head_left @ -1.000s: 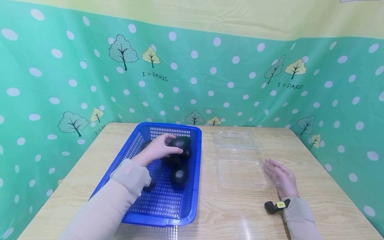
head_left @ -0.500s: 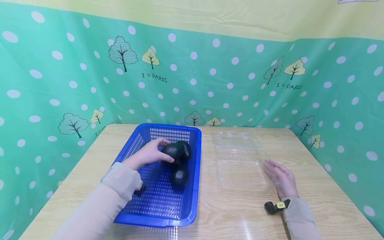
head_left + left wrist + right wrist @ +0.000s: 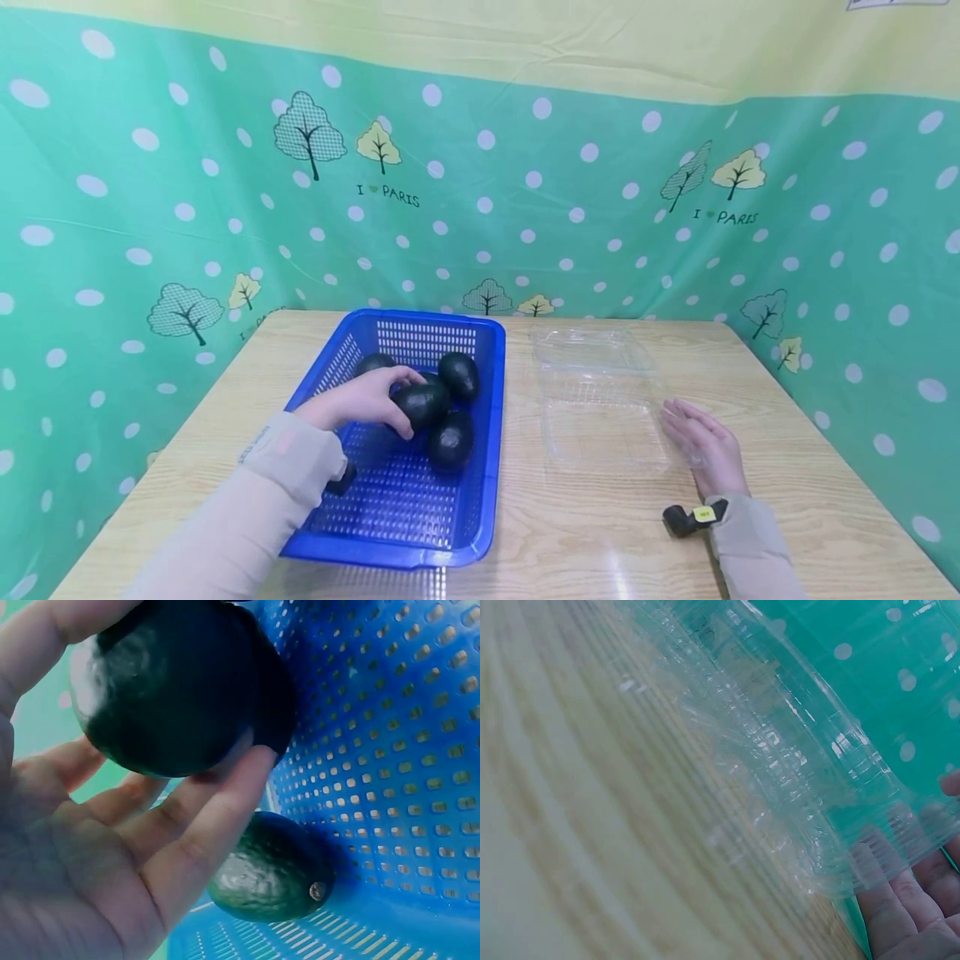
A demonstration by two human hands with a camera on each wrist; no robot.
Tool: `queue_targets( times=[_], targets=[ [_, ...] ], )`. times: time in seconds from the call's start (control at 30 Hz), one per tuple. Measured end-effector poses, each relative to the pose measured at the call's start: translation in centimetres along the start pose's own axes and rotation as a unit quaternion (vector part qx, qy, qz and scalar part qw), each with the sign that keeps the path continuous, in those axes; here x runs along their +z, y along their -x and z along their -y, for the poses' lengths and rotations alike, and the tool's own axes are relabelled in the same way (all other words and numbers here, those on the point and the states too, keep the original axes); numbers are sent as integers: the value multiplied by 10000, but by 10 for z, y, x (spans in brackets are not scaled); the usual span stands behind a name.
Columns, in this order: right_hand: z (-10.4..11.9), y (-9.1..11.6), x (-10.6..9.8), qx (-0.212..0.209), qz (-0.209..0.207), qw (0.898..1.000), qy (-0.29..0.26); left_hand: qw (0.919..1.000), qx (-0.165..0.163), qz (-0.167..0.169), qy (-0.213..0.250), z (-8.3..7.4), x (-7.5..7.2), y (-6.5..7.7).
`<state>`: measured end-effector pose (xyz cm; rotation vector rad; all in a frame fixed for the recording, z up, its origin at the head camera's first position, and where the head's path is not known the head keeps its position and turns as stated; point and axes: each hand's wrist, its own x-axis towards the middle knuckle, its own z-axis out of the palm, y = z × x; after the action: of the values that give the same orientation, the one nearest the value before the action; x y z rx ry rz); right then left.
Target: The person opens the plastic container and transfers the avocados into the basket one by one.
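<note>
My left hand [image 3: 366, 402] grips a dark green avocado [image 3: 422, 407] inside the blue basket [image 3: 489, 467], thumb on one side and fingers on the other. Other avocados lie around it: one avocado [image 3: 459, 377] to the right, another avocado [image 3: 452, 442] nearer me, and one avocado [image 3: 375, 363] partly behind the hand. The left wrist view shows an avocado [image 3: 270, 870] with its stem end visible below the fingers. My right hand [image 3: 708, 442] rests with extended fingers against the right side of a clear plastic clamshell box [image 3: 603, 429]; its fingertips show through the plastic.
The clamshell's raised lid [image 3: 592, 348] lies folded back towards the wall. A wooden table [image 3: 555, 533] bears everything, and a green dotted curtain [image 3: 525, 208] hangs behind and at both sides. A black wrist camera [image 3: 681, 521] sits by the right wrist.
My left hand has shifted left and towards me, taking its avocado away from the one at the right, which is uncovered now. My right hand and the clamshell have stayed put.
</note>
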<state>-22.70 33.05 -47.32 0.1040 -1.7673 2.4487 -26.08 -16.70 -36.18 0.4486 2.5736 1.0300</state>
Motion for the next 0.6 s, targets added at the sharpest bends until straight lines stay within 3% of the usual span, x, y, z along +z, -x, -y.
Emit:
queue_targets(
  times=[0.17,0.6],
  targets=[
    [0,0,0,11,-2,10000,7,9997,35,225,-84,3,1,0],
    [1,-1,0,20,18,10000,-13,9993,-150,355,0,11,2,1]
  ],
)
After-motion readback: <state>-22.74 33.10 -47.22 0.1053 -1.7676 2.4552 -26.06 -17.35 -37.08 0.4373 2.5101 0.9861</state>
